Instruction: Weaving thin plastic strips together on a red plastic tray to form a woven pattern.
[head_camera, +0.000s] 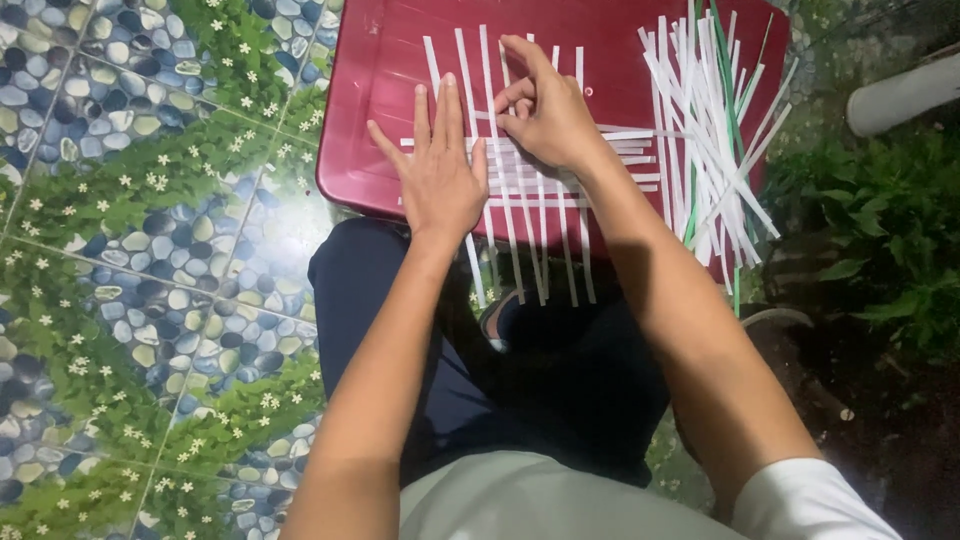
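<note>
Nearest to us we see our pale shirt (560, 505) and dark trousers (400, 330), with both bare forearms reaching away over our lap. To the left lies the floor (130, 250), tiled in a pattern of pebbles, green leaves and small white flowers.

Past our knees sits a dark red plastic tray (375, 90), which carries the work. On it lies a woven mat of white strips (545, 185): long strips run away from us and hang over the tray's near edge toward our lap, while shorter strips cross them side to side.

Our left hand (438, 175) lies flat on the left part of the weave, palm down, fingers straight and spread slightly, gripping nothing. Our right hand (545, 115) rests just beside it on the middle of the weave, its fingers (515, 95) bent and pinched together at one upright strip; the forefinger points away along the strips.

Farther right on the tray lies a loose pile of spare strips (705, 130), mostly white with a few green. Beyond the tray's right edge grow green plants (890, 230) in dark ground.
</note>
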